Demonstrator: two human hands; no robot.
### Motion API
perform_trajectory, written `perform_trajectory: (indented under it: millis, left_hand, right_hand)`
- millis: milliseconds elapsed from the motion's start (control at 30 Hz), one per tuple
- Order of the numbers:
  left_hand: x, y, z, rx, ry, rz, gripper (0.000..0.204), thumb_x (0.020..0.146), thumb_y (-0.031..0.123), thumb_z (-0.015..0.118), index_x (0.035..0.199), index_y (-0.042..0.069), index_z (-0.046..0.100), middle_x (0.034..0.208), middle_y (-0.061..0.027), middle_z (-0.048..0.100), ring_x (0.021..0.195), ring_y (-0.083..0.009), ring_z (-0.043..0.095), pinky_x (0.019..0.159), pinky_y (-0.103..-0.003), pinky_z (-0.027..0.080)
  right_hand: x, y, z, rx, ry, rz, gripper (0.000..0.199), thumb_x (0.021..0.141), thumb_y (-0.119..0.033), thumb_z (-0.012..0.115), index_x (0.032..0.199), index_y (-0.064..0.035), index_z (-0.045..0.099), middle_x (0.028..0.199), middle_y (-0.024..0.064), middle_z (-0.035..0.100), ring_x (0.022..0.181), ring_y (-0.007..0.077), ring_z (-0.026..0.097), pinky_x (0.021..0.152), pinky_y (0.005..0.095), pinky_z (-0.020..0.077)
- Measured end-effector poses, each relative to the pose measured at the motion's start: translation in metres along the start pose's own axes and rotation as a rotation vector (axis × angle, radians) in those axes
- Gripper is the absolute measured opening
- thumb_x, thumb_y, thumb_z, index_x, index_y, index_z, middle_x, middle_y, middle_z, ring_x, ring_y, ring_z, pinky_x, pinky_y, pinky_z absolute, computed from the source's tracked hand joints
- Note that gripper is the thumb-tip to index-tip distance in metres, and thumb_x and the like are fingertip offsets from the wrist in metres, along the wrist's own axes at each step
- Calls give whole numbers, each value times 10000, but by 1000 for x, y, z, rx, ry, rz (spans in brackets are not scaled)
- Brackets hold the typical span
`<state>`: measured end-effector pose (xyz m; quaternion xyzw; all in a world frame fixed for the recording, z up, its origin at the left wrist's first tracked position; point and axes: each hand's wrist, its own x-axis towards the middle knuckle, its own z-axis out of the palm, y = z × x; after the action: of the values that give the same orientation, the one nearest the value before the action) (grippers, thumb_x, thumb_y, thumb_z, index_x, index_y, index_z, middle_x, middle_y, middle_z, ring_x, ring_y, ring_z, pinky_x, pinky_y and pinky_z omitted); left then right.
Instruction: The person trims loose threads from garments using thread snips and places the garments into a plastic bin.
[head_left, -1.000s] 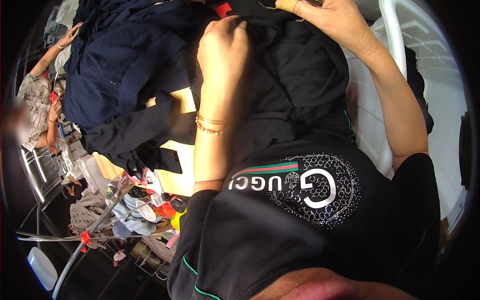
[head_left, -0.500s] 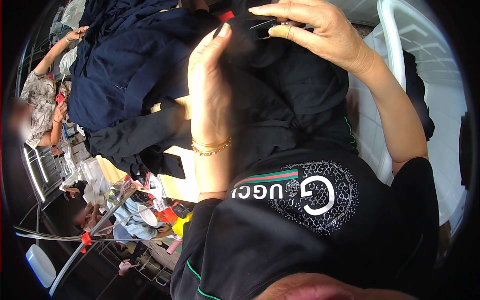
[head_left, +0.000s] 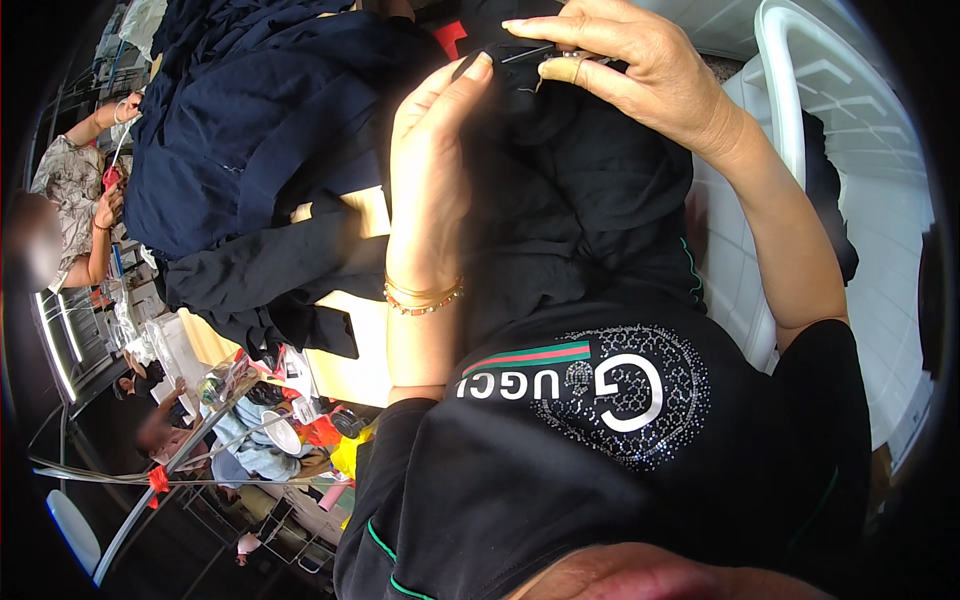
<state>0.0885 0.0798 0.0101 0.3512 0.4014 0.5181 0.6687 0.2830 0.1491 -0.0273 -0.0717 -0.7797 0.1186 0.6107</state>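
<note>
a black garment (head_left: pixel 590 190) is held up in the upper middle of the frame, bunched between both hands, and a small metal tool (head_left: pixel 560 55) – thin, possibly snips, too small to tell for certain – is seen at its top edge. how far the work has gone can only be judged loosely: a heap of dark navy garments (head_left: pixel 250 110) is piled at the upper left, with more black cloth (head_left: pixel 270 280) spilling below it over a pale wooden table (head_left: pixel 350 360), but which pieces are finished and which are waiting cannot be told. the piece in hand is judged to be mid-work, since it is gripped and the tool is set against it.

the right hand (head_left: pixel 630 70), at the top centre, is curled over the cloth – its fingers are bent and drawn together around the tool, with the forefinger stretched out to the left along the fabric edge. the left hand (head_left: pixel 430 150), just left of centre, is raised with its fingers straight and pressed side by side, the fingertips touching the garment just beside the tool; whether the thumb pinches cloth behind cannot be told. bracelets (head_left: pixel 425 297) are worn on that wrist. a white plastic chair (head_left: pixel 800 150) is seen at the right edge, and another person (head_left: pixel 75 190) is seated at the far left.
</note>
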Motion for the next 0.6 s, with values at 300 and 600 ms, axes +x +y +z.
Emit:
perform_trajectory:
  millis: [300,600]
  left_hand:
    - [-1,-7,-5,-3,-39,1,182,961,86,598,1070,-21,698,975,-70,728,859,-98,671,804,-209,513]
    - [-27,-8,6,502,40,351,230,900,-20,606,1123,-18,662,985,-32,686,852,-71,622,799,-202,487]
  right_hand:
    - [31,-49,-18,-112,-325,627,245,864,-62,717,1109,-42,717,828,57,636,738,166,627,665,301,498]
    - [42,-50,-23,266,-432,1147,135,874,-106,753,903,8,686,731,-51,575,655,31,464,582,196,373]
